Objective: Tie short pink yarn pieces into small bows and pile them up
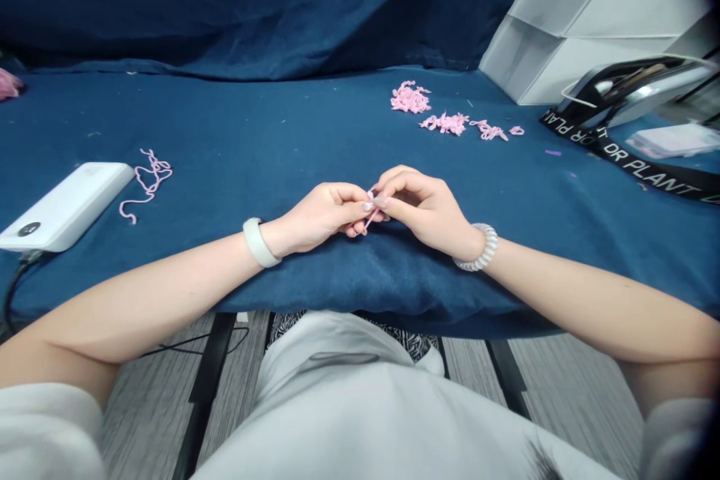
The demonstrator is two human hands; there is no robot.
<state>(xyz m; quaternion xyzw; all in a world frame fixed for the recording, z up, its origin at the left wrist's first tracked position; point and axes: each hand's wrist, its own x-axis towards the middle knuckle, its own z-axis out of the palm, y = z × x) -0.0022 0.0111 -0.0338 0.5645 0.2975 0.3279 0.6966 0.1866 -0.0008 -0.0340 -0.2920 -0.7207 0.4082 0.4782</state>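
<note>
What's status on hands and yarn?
Left hand, right hand both pinching pink yarn. Yarn partly hidden. Power bank at left, apart from both hands.

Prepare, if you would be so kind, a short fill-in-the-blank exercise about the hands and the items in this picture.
1. The left hand and the right hand together pinch a thin strand coloured ____.
2. A coiled bracelet is worn on the ____ wrist.
3. As the wearer sees it, the white device lies to the ____ of the loose yarn.
4. Lettering on the black strap reads "DR ____".

Missing words: pink; right; left; PLANT.
</note>
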